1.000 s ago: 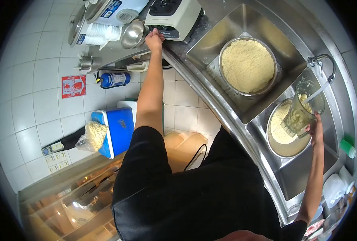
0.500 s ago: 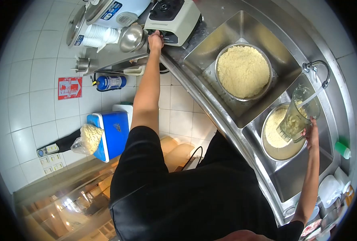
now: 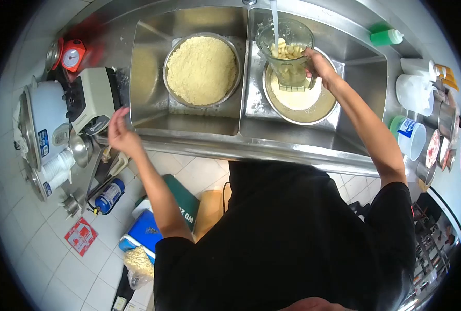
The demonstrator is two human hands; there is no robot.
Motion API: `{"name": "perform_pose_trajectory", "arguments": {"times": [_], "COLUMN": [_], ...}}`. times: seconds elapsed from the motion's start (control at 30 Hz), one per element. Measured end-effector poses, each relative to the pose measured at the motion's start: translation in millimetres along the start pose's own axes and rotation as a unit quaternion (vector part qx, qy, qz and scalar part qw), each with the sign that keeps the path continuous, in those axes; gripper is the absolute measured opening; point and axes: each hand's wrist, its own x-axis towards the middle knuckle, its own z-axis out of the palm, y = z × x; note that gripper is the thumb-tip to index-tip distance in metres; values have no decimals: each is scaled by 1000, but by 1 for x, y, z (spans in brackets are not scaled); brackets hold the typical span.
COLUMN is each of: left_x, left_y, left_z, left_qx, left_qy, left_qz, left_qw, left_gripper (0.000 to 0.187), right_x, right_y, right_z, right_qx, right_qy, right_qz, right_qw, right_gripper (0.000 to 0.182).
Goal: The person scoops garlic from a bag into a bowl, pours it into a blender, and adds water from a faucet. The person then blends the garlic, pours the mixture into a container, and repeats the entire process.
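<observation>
- Left hand [image 3: 121,133]: near left, empty, fingers loosely open, beside the blender base [image 3: 93,98].
- Steel bowl [image 3: 312,115]: right basin [image 3: 360,96], holding pale meal [image 3: 294,99]; its place below the clear jar [image 3: 291,70] would catch drips.
- Second bowl [image 3: 199,105]: left basin [image 3: 204,123], heaped with similar meal, low and presumably steady.
- Right hand [image 3: 321,68]: farther right, closed around the jar's handle side, apparently to keep the mouth upward.
- Jar: over the steel bowl, pale chunks [image 3: 286,50] inside, pale stream [image 3: 275,22] entering from the far side.

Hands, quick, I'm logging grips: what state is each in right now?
Left hand: open, seemingly empty.
Right hand: closed on the jug.
</observation>
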Motion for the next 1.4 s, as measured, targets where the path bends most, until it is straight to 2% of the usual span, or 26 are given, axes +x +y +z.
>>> {"name": "perform_pose_trajectory", "arguments": {"times": [0.03,0.1,0.13,0.17,0.2,0.23,0.3,0.33,0.37,0.43,0.47,0.53,0.6,0.67,0.77,0.8,0.87,1.13,1.2,1.27,1.4], "left_x": [-4,-26,-37,-50,-62,-74,-92,-96,-99,-107,-108,-110,-113,-121,-126,-127,-127,-128,-128,-129,-128], "left_y": [5,32,41,41,37,39,59,63,56,29,22,5,-6,-13,-14,-15,-15,-20,-22,-23,-18], "left_z": [9,32,39,44,46,55,61,59,53,37,32,28,35,39,44,43,45,44,45,44,44], "left_qx": [-35,-147,-102,-77,-39,-62,-65,-72,-69,-19,-13,-4,-17,51,92,90,95,125,128,145,156], "left_qy": [-43,-113,-140,-169,-199,-202,-218,-219,-226,-261,-265,-240,-212,-168,-168,-166,-149,-140,-140,-133,-129], "left_qz": [13,-86,-162,-183,-166,-168,-119,-83,-70,-92,-81,-114,-99,-166,-112,-110,-93,-104,-114,-95,-100], "left_qw": [998,979,972,965,965,963,966,970,969,961,961,964,972,970,975,976,980,977,975,976,974], "left_gripper": [21,19,23,33,42,54,59,64,64,67,67,61,58,55,52,52,50,36,32,24,20], "right_x": [-3,-7,-11,-11,-11,-7,-10,-5,8,24,22,18,9,2,1,8,19,-11,-25,-23,-18], "right_y": [5,11,14,15,16,17,11,16,24,40,44,49,48,45,46,55,66,54,42,42,38], "right_z": [3,6,7,9,12,16,21,22,28,38,36,30,29,27,25,29,38,40,40,46,52], "right_qx": [20,36,44,39,57,36,24,39,34,46,58,87,93,78,69,69,56,47,40,57,64], "right_qy": [20,34,53,76,81,124,187,191,241,298,297,210,211,206,175,177,264,200,150,150,143], "right_qz": [-3,-21,-39,-50,-45,-42,-44,-45,-25,4,3,57,53,84,88,85,-2,-12,-13,-20,-15], "right_qw": [1000,999,997,995,994,991,981,980,970,953,953,972,972,972,978,978,963,979,988,987,988], "right_gripper": [32,33,35,42,42,46,60,60,61,64,64,78,79,79,82,82,75,74,73,72,70]}}
